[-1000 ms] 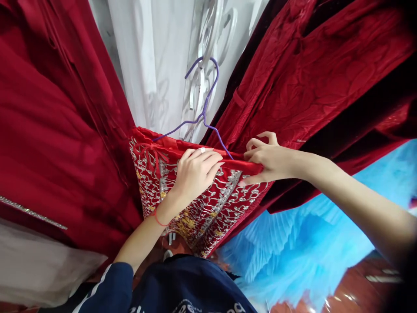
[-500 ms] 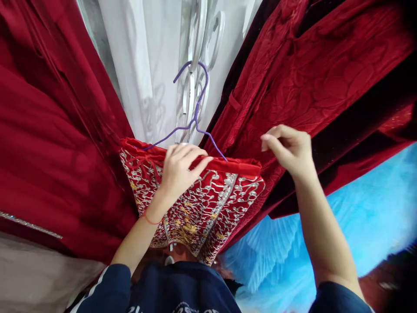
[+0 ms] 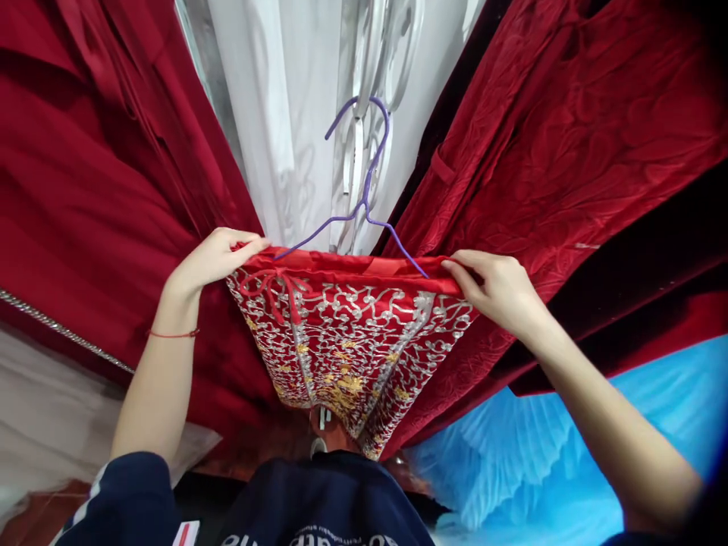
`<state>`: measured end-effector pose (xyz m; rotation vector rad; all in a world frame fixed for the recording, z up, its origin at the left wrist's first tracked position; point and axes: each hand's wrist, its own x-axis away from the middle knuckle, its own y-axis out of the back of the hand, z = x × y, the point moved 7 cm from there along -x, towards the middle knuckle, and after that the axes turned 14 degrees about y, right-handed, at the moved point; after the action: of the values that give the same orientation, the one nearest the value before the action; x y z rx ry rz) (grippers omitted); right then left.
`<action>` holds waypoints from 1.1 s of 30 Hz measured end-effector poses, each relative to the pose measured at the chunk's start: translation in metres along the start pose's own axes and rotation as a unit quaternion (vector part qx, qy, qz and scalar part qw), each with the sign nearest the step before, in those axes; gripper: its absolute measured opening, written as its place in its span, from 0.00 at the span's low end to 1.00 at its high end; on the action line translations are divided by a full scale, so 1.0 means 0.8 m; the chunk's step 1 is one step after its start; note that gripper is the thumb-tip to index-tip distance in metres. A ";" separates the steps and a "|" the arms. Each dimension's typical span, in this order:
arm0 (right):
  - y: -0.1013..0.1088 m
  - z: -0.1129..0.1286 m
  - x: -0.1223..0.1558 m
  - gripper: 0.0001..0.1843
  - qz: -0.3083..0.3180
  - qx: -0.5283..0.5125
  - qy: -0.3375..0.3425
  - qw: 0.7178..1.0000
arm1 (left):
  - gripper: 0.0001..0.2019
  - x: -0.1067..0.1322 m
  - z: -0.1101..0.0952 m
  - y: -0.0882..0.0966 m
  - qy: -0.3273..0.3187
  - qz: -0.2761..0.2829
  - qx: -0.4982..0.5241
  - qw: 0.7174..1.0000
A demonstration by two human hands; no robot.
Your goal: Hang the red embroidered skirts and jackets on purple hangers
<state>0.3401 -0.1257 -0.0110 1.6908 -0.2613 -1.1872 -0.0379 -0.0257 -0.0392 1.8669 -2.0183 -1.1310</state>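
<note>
A red skirt (image 3: 346, 334) with silver and gold embroidery hangs on a purple wire hanger (image 3: 364, 189), whose hook is caught on a white ornamental rail. My left hand (image 3: 213, 258) pinches the left end of the red waistband. My right hand (image 3: 497, 292) grips the waistband's right end. Both hands hold the band stretched across the hanger. A thin red cord circles my left wrist.
Dark red velvet garments (image 3: 546, 152) hang close on the right and red satin ones (image 3: 85, 189) on the left. White fabric (image 3: 278, 114) hangs behind the hanger. A blue tulle dress (image 3: 540, 447) is at the lower right, a pale garment (image 3: 51, 409) lower left.
My left hand slid from the middle of the waistband to its left end. My right hand, lifted off half a second ago, came back down onto the right end.
</note>
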 end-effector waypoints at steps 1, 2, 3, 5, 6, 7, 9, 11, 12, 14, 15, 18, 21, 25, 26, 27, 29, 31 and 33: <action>0.006 0.006 0.002 0.18 -0.076 0.017 0.007 0.997 | 0.19 0.008 -0.014 0.008 -0.012 -0.070 0.001 0.997; 0.014 0.011 0.005 0.18 -0.155 0.029 0.011 0.987 | 0.19 0.017 -0.028 0.017 -0.028 -0.152 0.007 0.988; 0.022 0.013 0.009 0.18 -0.230 0.037 0.006 0.972 | 0.19 0.027 -0.042 0.025 -0.045 -0.232 0.013 0.972; 0.031 0.006 0.012 0.19 -0.318 0.036 -0.035 0.947 | 0.19 0.041 -0.065 0.032 -0.069 -0.345 0.007 0.936; 0.031 -0.002 0.009 0.21 -0.323 0.021 -0.059 0.944 | 0.18 0.044 -0.072 0.031 -0.078 -0.372 -0.007 0.925; 0.028 -0.009 0.004 0.23 -0.311 0.000 -0.077 0.947 | 0.18 0.045 -0.076 0.028 -0.087 -0.381 -0.026 0.920; 0.015 -0.019 -0.004 0.27 -0.259 -0.036 -0.088 0.961 | 0.19 0.045 -0.074 0.017 -0.100 -0.367 -0.062 0.923; 0.000 -0.021 -0.004 0.28 -0.213 -0.034 -0.085 0.973 | 0.20 0.048 -0.058 0.007 -0.097 -0.346 -0.084 0.929; -0.008 -0.020 -0.001 0.27 -0.194 -0.021 -0.083 0.977 | 0.20 0.051 -0.048 0.005 -0.090 -0.345 -0.087 0.930; -0.022 -0.015 0.009 0.24 -0.163 0.001 -0.074 0.984 | 0.21 0.060 -0.030 0.006 -0.074 -0.360 -0.080 0.927; -0.026 -0.012 0.014 0.22 -0.156 0.004 -0.059 0.986 | 0.21 0.064 -0.023 0.009 -0.068 -0.368 -0.076 0.924; -0.031 -0.001 0.023 0.21 -0.125 -0.006 0.019 0.992 | 0.19 0.064 -0.017 0.011 -0.066 -0.329 -0.072 0.939; -0.031 0.003 0.024 0.20 -0.087 0.004 0.062 0.994 | 0.18 0.061 -0.021 0.008 -0.075 -0.273 -0.078 0.956; -0.029 0.002 0.015 0.25 -0.085 0.037 0.053 0.994 | 0.23 0.075 -0.026 0.023 -0.048 -0.378 -0.066 0.922; -0.030 0.002 0.010 0.26 -0.082 0.042 0.048 0.995 | 0.24 0.078 -0.027 0.024 -0.035 -0.388 -0.063 0.919; -0.032 0.003 0.005 0.27 -0.079 0.047 0.044 0.995 | 0.24 0.078 -0.027 0.024 -0.023 -0.381 -0.062 0.922; -0.035 0.007 -0.004 0.28 -0.078 0.060 0.038 0.994 | 0.22 0.078 -0.026 0.020 -0.011 -0.335 -0.063 0.940; -0.033 0.016 -0.010 0.26 -0.096 0.061 0.039 0.993 | 0.18 0.083 -0.026 0.018 -0.022 -0.282 -0.053 0.958; -0.034 0.030 -0.014 0.23 -0.102 0.059 0.054 0.992 | 0.16 0.094 -0.024 0.018 -0.031 -0.252 -0.037 0.966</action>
<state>0.3064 -0.1202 -0.0270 1.9148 -0.0950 -1.2447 -0.0530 -0.1031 -0.0442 2.4074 -1.5344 -1.3679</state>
